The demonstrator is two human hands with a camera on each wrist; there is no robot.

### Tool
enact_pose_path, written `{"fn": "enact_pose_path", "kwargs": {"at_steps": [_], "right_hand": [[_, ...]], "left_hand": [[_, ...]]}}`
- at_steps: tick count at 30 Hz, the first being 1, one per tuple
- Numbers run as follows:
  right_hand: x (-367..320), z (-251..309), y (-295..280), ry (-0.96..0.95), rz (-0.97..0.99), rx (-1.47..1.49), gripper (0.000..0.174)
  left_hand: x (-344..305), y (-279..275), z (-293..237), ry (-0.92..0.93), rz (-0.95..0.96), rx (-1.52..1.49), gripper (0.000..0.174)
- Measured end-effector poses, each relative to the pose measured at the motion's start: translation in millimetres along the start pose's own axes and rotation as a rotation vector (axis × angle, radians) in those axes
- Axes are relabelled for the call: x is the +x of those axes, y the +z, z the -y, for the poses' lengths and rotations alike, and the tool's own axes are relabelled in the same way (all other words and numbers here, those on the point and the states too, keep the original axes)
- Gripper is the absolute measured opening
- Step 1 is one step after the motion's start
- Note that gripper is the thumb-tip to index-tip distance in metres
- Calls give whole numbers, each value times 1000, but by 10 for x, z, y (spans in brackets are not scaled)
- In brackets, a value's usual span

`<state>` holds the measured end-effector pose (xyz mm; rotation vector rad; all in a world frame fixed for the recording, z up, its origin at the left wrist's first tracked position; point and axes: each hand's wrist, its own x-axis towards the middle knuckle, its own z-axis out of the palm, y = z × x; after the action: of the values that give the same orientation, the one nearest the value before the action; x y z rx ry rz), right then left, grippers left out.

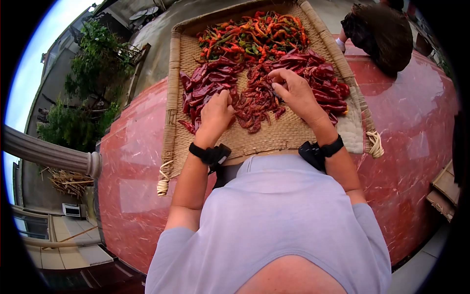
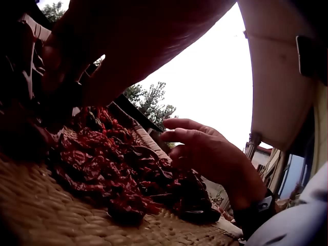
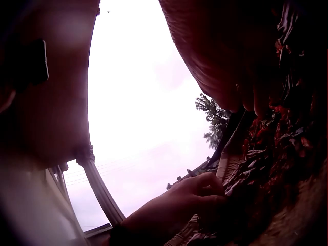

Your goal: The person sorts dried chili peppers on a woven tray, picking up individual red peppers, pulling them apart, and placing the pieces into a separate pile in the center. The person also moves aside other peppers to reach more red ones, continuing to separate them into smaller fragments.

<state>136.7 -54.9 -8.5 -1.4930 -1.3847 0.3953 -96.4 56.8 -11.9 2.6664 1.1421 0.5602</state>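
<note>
On a woven tray (image 1: 254,139) lie glossy dark red peppers in a left pile (image 1: 215,73) and a right pile (image 1: 325,90), with shrivelled, duller red peppers (image 1: 252,100) between them. The left hand (image 1: 217,115) is at the inner edge of the left pile, fingers bent downward; whether a pepper is between its fingertips is hidden. Over the border of the middle and right piles is the right hand (image 1: 297,97), its fingers loosely bent. In the left wrist view the right hand (image 2: 212,156) shows a gap between thumb and fingers, with nothing visible in it.
Smaller red, orange and green peppers (image 1: 254,36) cover the tray's far end. Beneath the tray is a red marbled surface (image 1: 132,196). A person in dark clothing (image 1: 382,36) is at the upper right; a column (image 1: 54,152) and plants stand at the left.
</note>
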Motion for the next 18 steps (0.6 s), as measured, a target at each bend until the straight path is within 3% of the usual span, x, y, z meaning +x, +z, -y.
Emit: {"fn": "enact_pose_path", "kwargs": {"at_steps": [2, 5, 6, 9, 11, 13, 15, 18], "right_hand": [[-10, 4, 39, 24, 90, 11, 34], [-49, 114, 86, -143, 136, 60, 40], [14, 46, 184, -417, 35, -40, 40], [-13, -44, 170, -225, 357, 52, 32], [-6, 38, 64, -111, 337, 2, 28], [3, 112, -28, 2, 318, -45, 24], [79, 34, -87, -43, 73, -77, 25], [209, -20, -169, -263, -416, -451, 23]], "left_hand": [[-61, -118, -86, 24, -11, -164, 17], [-115, -266, -240, 45, 52, -331, 18], [-127, -312, -317, 19, 104, -437, 17], [-123, -332, -403, -34, 150, -609, 16], [-117, -308, -413, -20, 53, -628, 20], [-103, -258, -204, -67, 119, -354, 24], [-133, -147, -16, -90, 175, -107, 30], [-238, -60, 65, -111, 271, 178, 30]]}}
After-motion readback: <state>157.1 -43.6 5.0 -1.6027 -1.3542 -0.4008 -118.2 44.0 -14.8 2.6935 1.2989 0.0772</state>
